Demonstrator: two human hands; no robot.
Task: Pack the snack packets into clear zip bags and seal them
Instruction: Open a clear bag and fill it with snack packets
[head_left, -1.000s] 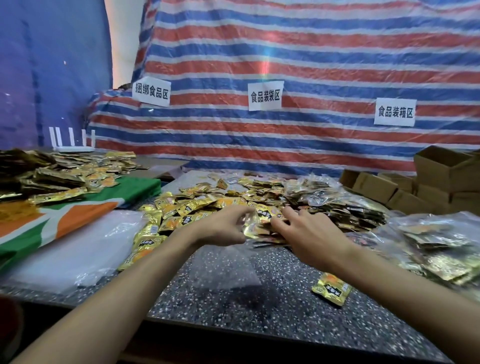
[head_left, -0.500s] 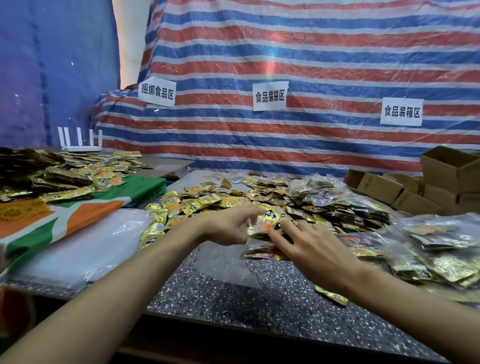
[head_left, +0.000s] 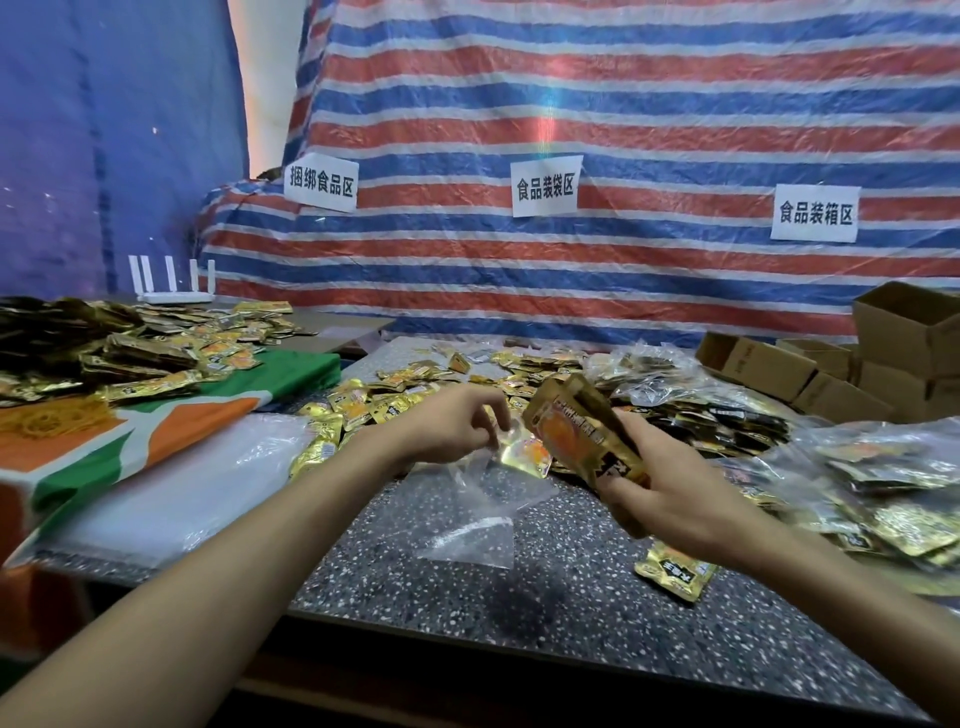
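Under the left hand's (head_left: 447, 428) curled fingers hangs the bag (head_left: 470, 512), pinched at its mouth. Just beside, the right hand (head_left: 670, 488) grips stacked packets (head_left: 582, 428). This looks like the filling step; next the mouth must gape so the packets slide in.

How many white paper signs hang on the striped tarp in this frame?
3, all on the striped tarp: the left sign, the middle sign and the right sign. None looks hidden.

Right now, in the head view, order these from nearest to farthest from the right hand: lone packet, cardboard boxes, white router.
1. lone packet, just under the right hand.
2. cardboard boxes, far right.
3. white router, far left.
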